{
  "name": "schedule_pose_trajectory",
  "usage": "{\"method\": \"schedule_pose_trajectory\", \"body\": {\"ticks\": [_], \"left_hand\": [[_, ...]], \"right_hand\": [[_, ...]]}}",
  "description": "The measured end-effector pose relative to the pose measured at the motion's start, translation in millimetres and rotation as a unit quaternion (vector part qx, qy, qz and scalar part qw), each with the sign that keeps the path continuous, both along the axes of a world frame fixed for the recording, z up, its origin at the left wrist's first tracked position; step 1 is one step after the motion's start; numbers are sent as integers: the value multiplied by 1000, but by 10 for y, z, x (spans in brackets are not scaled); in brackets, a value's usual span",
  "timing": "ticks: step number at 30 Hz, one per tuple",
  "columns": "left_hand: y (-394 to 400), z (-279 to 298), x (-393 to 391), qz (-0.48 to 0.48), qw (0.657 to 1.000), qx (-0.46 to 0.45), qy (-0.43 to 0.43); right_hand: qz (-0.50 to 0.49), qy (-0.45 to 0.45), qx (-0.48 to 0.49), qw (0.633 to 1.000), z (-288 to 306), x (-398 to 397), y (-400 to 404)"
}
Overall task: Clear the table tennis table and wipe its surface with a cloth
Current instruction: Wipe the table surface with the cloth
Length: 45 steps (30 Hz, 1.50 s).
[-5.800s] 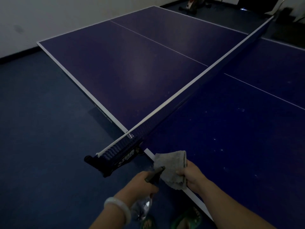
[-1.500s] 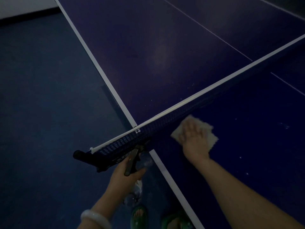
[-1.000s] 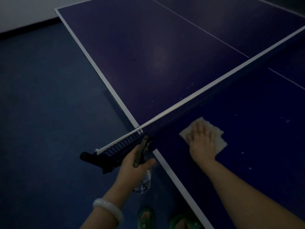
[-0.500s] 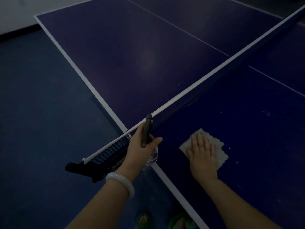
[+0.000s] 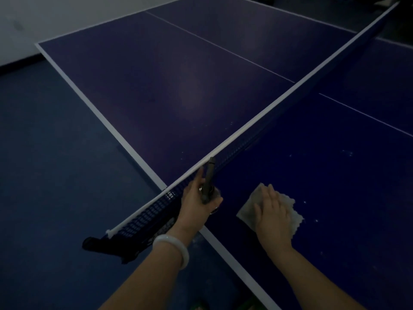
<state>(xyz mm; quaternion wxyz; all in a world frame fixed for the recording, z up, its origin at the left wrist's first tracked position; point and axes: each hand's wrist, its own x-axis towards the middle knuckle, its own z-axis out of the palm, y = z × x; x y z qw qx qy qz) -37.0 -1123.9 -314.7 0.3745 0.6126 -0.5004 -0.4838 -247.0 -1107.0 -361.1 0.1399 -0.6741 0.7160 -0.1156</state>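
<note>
The dark blue table tennis table [image 5: 335, 180] fills the view, with its net [image 5: 257, 130] running from lower left to upper right. A pale cloth [image 5: 252, 203] lies flat on the near half, close to the net and the side edge. My right hand [image 5: 272, 215] presses on it with straight fingers. My left hand [image 5: 196, 204] grips a clear spray bottle [image 5: 209, 182] with a dark trigger head, held up beside the net, above the table's side edge. Small white specks dot the surface to the right of the cloth.
The net's black clamp post [image 5: 107, 245] sticks out past the table's side at lower left. Blue floor [image 5: 55, 164] lies to the left, with a white wall [image 5: 44, 19] behind. Dark items stand beyond the table's far end.
My right hand has drawn the cloth back from the net toward me. My left hand has lifted the spray bottle from below the table edge up beside the net.
</note>
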Motion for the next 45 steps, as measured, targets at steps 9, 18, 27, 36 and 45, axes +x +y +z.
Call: {"method": "schedule_pose_trajectory", "body": {"ticks": [9, 18, 27, 36, 45], "left_hand": [[629, 20, 35, 107, 992, 8, -73], [968, -246, -462, -91, 966, -92, -223], [422, -447, -980, -188, 898, -117, -381], [298, -662, -1167, -140, 851, -131, -489], [286, -665, -1214, -119, 840, -115, -517]], "right_hand": [[4, 85, 27, 996, -40, 133, 336], [93, 166, 24, 981, -101, -484, 1198], [-4, 125, 12, 992, -6, -364, 1414], [-347, 130, 37, 928, -52, -1445, 1785], [32, 127, 0, 991, -126, -805, 614]]}}
